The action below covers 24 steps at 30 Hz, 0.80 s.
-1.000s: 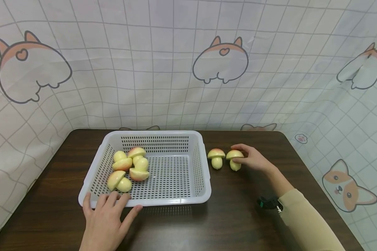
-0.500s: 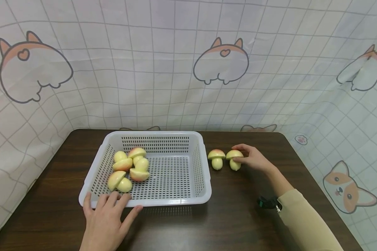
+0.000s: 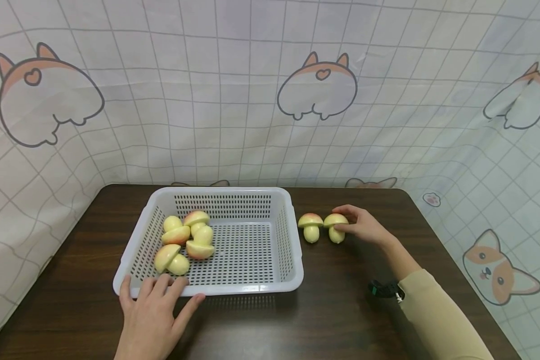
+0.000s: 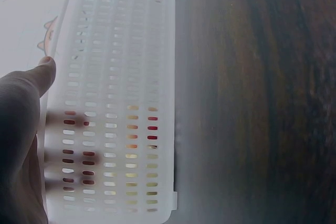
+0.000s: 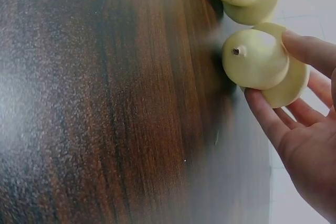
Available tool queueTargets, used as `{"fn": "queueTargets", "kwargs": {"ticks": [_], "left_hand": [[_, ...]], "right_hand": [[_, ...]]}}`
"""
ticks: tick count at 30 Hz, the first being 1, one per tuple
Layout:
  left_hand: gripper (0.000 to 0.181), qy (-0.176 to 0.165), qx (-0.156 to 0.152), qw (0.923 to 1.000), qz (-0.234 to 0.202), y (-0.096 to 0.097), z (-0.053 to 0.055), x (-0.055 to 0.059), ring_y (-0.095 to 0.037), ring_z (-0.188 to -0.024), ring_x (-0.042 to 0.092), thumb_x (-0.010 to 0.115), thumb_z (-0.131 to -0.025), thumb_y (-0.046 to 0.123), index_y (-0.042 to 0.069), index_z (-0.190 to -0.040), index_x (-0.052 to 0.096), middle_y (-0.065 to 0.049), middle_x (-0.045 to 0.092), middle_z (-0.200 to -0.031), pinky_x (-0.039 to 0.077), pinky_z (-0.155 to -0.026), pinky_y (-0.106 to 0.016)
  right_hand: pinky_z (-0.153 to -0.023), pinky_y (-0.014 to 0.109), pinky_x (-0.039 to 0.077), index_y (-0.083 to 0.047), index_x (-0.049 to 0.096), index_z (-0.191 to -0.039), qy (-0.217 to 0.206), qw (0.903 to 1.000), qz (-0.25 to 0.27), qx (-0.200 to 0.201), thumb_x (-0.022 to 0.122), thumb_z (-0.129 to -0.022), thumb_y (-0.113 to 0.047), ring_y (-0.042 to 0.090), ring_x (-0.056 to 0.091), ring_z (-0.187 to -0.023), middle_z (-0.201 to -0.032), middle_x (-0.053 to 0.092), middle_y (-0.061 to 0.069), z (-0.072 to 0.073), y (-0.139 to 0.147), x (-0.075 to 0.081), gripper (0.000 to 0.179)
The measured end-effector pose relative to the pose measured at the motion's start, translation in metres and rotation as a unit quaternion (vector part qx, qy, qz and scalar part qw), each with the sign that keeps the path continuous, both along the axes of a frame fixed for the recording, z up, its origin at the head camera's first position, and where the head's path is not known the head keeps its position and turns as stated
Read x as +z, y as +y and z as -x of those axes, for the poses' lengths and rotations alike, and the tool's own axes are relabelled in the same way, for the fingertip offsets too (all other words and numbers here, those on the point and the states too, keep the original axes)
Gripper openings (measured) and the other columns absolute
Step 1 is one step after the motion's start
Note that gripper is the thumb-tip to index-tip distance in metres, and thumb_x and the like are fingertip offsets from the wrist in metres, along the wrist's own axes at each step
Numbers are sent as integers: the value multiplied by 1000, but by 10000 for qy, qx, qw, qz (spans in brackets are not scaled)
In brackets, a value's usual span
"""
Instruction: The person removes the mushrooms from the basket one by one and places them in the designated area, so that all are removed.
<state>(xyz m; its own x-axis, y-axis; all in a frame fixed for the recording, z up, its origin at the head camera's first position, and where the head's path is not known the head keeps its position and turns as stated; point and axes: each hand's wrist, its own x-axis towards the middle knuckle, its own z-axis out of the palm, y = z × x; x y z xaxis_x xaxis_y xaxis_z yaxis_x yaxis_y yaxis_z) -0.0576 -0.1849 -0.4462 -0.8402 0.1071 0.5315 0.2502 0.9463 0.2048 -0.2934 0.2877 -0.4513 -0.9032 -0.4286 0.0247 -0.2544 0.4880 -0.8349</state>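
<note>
My right hand [image 3: 363, 227] holds a toy mushroom [image 3: 335, 220], yellow with a rounded cap, right of the basket. In the right wrist view, thumb and fingers grip the cap of this mushroom [image 5: 254, 59], its stem end facing the camera. Close on its left stands another toy mushroom [image 3: 311, 227] with a reddish cap top. My left hand [image 3: 150, 315] grips the near rim of the white plastic basket [image 3: 270, 288], fingers hooked over it. Through the slots of the basket wall [image 4: 110, 93], the left wrist view shows those fingers inside. Several toy mushrooms [image 3: 200, 244] lie in the basket's left half.
A dark wooden table [image 3: 270, 330] carries everything. Near my right sleeve [image 3: 436, 310] lies a small black object [image 3: 384, 289]. A white grid-patterned cloth [image 3: 252, 100] with cartoon dogs hangs behind the table and along its sides.
</note>
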Motion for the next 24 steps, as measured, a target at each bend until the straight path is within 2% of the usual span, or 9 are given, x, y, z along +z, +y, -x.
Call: {"fn": "queueTargets", "kwargs": {"ticks": [9,13,20,24], "left_hand": [[47,-63,28,10000,17,0,0,1,-36,-94,54,61,-94,63,16,-101,66,-5,56,-92,13,-104,-80],[48,-55,27,10000,8,0,0,2,-36,-94,54,61,-95,63,16,-101,67,-5,56,-92,13,-104,-79],[47,-59,23,10000,27,0,0,1,-36,-93,53,61,-95,63,17,-100,66,-5,55,-92,13,-103,-79],[47,-58,19,10000,30,-1,0,2,-36,-94,52,61,-95,63,17,-101,66,-5,55,-92,13,-103,-79]], "right_hand": [[-84,28,50,8,52,-140,37,10000,-86,-3,75,-96,-12,32,61,-113,-132,60,23,1,1,0,54],[-86,29,50,7,51,-142,-95,9999,-91,-11,76,-95,-14,31,60,-115,-134,59,22,1,2,1,56],[-93,47,55,4,45,-146,-665,9977,89,4,72,-99,-20,37,56,-124,-144,50,26,1,8,4,59],[-97,52,51,3,45,-147,-648,9977,-91,-190,69,-101,-26,39,55,-126,-146,49,26,1,11,12,59]]}}
